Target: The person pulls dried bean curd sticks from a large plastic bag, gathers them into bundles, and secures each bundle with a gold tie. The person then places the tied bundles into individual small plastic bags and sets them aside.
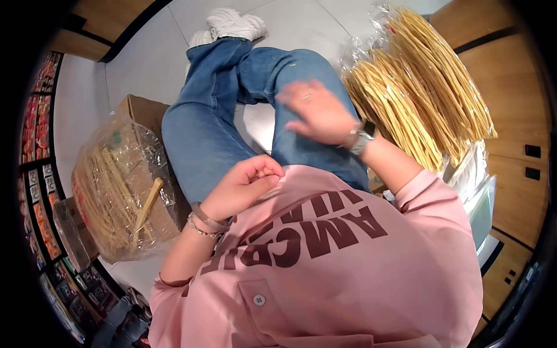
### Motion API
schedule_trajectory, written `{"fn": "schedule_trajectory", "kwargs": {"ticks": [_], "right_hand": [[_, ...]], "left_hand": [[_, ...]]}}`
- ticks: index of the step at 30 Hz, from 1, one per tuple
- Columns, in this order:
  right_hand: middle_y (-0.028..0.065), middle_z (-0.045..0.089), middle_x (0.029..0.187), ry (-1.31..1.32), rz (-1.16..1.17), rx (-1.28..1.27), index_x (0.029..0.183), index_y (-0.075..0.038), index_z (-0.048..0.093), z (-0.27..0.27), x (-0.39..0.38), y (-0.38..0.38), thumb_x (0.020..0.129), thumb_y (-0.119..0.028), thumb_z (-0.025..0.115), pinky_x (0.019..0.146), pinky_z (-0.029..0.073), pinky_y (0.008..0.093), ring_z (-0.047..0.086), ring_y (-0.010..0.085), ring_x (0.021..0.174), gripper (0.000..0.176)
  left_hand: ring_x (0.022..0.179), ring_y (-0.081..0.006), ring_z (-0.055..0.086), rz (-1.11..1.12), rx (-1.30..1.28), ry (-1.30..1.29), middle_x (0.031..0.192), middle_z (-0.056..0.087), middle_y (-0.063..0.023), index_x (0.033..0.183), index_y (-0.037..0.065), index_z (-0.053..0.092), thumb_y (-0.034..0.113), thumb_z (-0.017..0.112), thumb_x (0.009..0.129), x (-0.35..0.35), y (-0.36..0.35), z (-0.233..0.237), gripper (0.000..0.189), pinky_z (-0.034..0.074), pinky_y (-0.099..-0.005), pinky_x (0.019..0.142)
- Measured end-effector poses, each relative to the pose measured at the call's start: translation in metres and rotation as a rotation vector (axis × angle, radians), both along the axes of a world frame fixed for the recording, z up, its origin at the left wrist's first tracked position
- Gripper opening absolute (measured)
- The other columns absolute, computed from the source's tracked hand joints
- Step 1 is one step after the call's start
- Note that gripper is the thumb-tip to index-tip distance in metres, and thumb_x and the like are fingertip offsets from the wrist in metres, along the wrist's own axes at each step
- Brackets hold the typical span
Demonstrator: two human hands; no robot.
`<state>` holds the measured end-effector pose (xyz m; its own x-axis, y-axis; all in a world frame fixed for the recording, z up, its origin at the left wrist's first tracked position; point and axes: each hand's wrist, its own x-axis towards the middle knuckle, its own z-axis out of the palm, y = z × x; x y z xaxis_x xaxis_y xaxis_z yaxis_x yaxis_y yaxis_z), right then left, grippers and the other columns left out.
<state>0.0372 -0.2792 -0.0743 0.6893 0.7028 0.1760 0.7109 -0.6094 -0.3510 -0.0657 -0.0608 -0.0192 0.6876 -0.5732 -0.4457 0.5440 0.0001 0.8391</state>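
Note:
My left hand (246, 182) is curled at the hem of the pink shirt (325, 243), thumb and index finger pressed together; what lies between them is too small to tell. My right hand (319, 113), slightly blurred, hovers over the right thigh of the blue jeans (313, 69) with its fingers apart and nothing in it. Right of it, long yellow dried sticks (394, 104) lie in clear plastic bags. To the left, a clear bag (125, 191) with thinner pale sticks and one thicker piece (149, 203) rests in a cardboard box (142, 113).
Shelves of packaged goods (40, 127) line the far left. Wooden cabinets (510, 104) stand at the right, with clear plastic packaging (481, 209) beside them. White shoes (232, 24) rest on the pale tiled floor (136, 64).

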Motion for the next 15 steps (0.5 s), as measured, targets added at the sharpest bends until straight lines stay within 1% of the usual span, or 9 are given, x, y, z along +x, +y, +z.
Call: {"fn": "schedule_trajectory", "kwargs": {"ticks": [1, 4, 5, 6, 8, 10, 11, 13, 15], "right_hand": [[0.0149, 0.051, 0.123, -0.039, 0.128, -0.012, 0.12, -0.005, 0.051, -0.017, 0.003, 0.016, 0.076, -0.035, 0.064, 0.101, 0.03, 0.0488, 0.04, 0.0288, 0.123, 0.054], [0.0118, 0.05, 0.127, -0.027, 0.193, -0.329, 0.121, -0.008, 0.052, -0.048, 0.04, 0.034, 0.08, -0.046, 0.056, 0.105, 0.022, 0.0523, 0.038, 0.0256, 0.126, 0.057], [0.01, 0.049, 0.129, 0.038, 0.218, -0.616, 0.125, -0.013, 0.051, -0.046, 0.063, 0.03, 0.081, -0.056, 0.047, 0.106, 0.019, 0.0524, 0.038, 0.0242, 0.126, 0.061], [0.0087, 0.049, 0.13, -0.021, 0.185, -0.554, 0.127, -0.017, 0.05, -0.046, 0.077, 0.018, 0.081, -0.057, 0.045, 0.106, 0.019, 0.0518, 0.038, 0.0233, 0.126, 0.061], [0.0102, 0.046, 0.132, -0.024, -0.125, -0.282, 0.119, -0.016, 0.056, -0.071, 0.124, -0.021, 0.085, -0.055, 0.042, 0.102, 0.025, 0.0493, 0.039, 0.0211, 0.125, 0.053], [0.0129, 0.046, 0.131, 0.189, -0.509, -0.97, 0.119, -0.014, 0.055, -0.023, 0.167, -0.04, 0.088, -0.047, 0.044, 0.099, 0.028, 0.0496, 0.041, 0.0212, 0.123, 0.046], [0.0145, 0.051, 0.124, 0.054, -0.466, -0.831, 0.117, -0.012, 0.055, -0.016, 0.169, -0.047, 0.089, -0.039, 0.047, 0.097, 0.031, 0.048, 0.045, 0.0233, 0.118, 0.039], [0.0136, 0.053, 0.119, -0.372, -0.327, -0.428, 0.118, -0.012, 0.054, -0.018, 0.17, -0.038, 0.088, -0.035, 0.05, 0.096, 0.034, 0.0455, 0.048, 0.0272, 0.112, 0.038], [0.0142, 0.052, 0.119, -0.577, -0.19, -0.288, 0.122, -0.014, 0.052, -0.019, 0.16, -0.009, 0.086, -0.035, 0.053, 0.096, 0.035, 0.0434, 0.047, 0.0296, 0.113, 0.042]], "left_hand": [[0.07, -0.0004, 0.044, 0.019, -0.008, 0.021, 0.079, 0.052, 0.0053, 0.095, 0.004, 0.056, 0.003, 0.05, 0.089, -0.002, 0.001, -0.001, 0.009, 0.035, -0.0158, 0.061], [0.066, -0.0007, 0.041, 0.055, 0.008, 0.063, 0.076, 0.05, 0.0058, 0.094, 0.004, 0.056, 0.004, 0.05, 0.089, -0.007, 0.007, -0.009, 0.007, 0.034, -0.0163, 0.057], [0.065, -0.0008, 0.041, 0.07, 0.028, 0.043, 0.076, 0.05, 0.0058, 0.094, 0.004, 0.056, 0.004, 0.05, 0.089, -0.009, 0.01, -0.015, 0.008, 0.034, -0.0162, 0.057], [0.065, -0.0008, 0.041, 0.084, 0.049, 0.026, 0.076, 0.05, 0.0057, 0.094, 0.004, 0.056, 0.004, 0.05, 0.089, -0.012, 0.013, -0.02, 0.008, 0.034, -0.0162, 0.057], [0.065, -0.0006, 0.041, 0.103, 0.085, 0.019, 0.075, 0.049, 0.0062, 0.094, 0.004, 0.056, 0.005, 0.051, 0.09, -0.018, 0.02, -0.025, 0.007, 0.033, -0.0161, 0.056], [0.064, -0.0001, 0.04, 0.114, 0.116, 0.017, 0.074, 0.048, 0.0073, 0.095, 0.003, 0.056, 0.007, 0.053, 0.09, -0.019, 0.025, -0.027, 0.007, 0.033, -0.0159, 0.055], [0.063, -0.0002, 0.039, 0.14, 0.092, 0.032, 0.073, 0.048, 0.0073, 0.095, 0.003, 0.056, 0.006, 0.052, 0.09, -0.019, 0.025, -0.029, 0.007, 0.033, -0.0161, 0.055], [0.063, -0.0004, 0.038, 0.194, 0.042, 0.066, 0.071, 0.046, 0.0074, 0.094, 0.003, 0.056, 0.006, 0.052, 0.09, -0.019, 0.023, -0.034, 0.007, 0.033, -0.0164, 0.054], [0.063, -0.0009, 0.039, 0.195, 0.002, 0.07, 0.071, 0.047, 0.0069, 0.094, 0.003, 0.055, 0.005, 0.051, 0.09, -0.02, 0.023, -0.047, 0.007, 0.034, -0.0169, 0.055]]}}
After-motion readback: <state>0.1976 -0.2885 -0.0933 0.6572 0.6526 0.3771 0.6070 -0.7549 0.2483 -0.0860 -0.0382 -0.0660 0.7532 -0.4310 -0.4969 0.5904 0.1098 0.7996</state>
